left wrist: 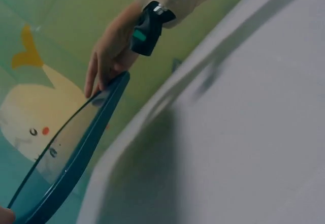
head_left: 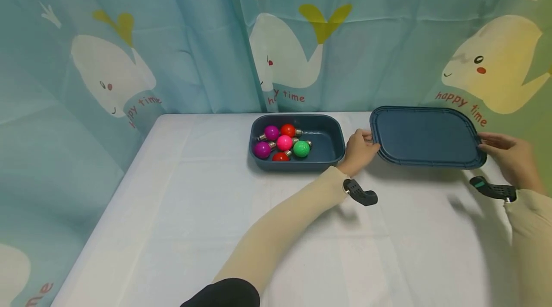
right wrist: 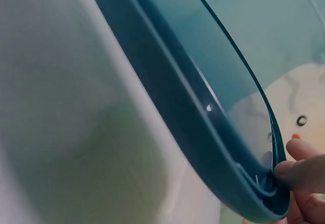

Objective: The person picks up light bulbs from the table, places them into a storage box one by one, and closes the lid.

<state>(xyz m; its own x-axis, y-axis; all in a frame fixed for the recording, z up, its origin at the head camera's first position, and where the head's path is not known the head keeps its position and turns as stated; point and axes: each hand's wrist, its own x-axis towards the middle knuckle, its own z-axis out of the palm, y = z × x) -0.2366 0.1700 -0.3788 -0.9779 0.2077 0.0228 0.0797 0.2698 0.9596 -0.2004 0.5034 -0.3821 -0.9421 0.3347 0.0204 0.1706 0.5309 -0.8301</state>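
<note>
Both hands hold a dark blue rounded lid [head_left: 427, 137] above the right part of the table, its shadow falling on the cloth below. My left hand [head_left: 359, 153] pinches the lid's left end. At the opposite end, my right hand [head_left: 515, 159] grips the rim, with thumb and fingertips on its edge in the right wrist view. Beside the left hand stands a dark blue box [head_left: 297, 165] of similar shape, without a cover. Inside it, mostly toward the left, lie several colored bulbs with metal screw bases, among them a green bulb [head_left: 301, 149] and a pink bulb [head_left: 284, 142].
A white cloth covers the table [head_left: 172, 230]. Directly behind its far edge hangs a blue-green curtain [head_left: 198, 39] printed with whales, which also runs down the left side. Each wrist wears a black strap [head_left: 360, 193].
</note>
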